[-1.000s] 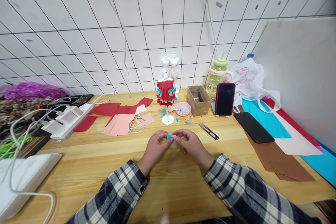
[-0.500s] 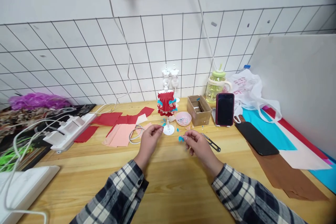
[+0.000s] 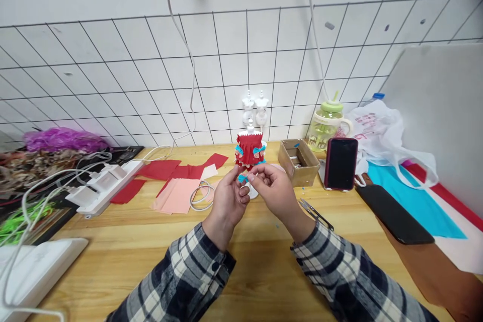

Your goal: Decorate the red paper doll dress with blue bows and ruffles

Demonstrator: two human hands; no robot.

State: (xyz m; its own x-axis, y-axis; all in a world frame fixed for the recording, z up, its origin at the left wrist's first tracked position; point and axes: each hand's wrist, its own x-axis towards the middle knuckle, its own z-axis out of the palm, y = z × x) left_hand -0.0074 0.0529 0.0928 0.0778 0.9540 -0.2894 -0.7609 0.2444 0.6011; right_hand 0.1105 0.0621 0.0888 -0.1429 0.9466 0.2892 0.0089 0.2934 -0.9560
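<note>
A small blue paper bow (image 3: 243,178) is between my two hands, just in front of the small dress stand. My left hand (image 3: 228,198) is closed at the bow's left side with its fingers curled. The thumb and forefinger of my right hand (image 3: 277,191) pinch the right side of the bow. Behind my fingertips stands a miniature red paper dress (image 3: 250,148) with blue bows on it, worn by a white dress form. My hands hide part of the stand's pole and round base (image 3: 252,192). Thread snips (image 3: 316,214) lie right of my right hand.
A cardboard box (image 3: 299,163), a phone (image 3: 341,163) propped upright and a lidded drinking cup (image 3: 325,126) stand behind on the right. Red paper (image 3: 158,169), pink paper (image 3: 173,195) and a power strip (image 3: 107,186) lie left. A black phone (image 3: 394,214) rests on coloured sheets.
My hands have come together in front of the dress stand. The blue bow has moved left and up with my right hand, and my left hand has joined it. The view has shifted slightly.
</note>
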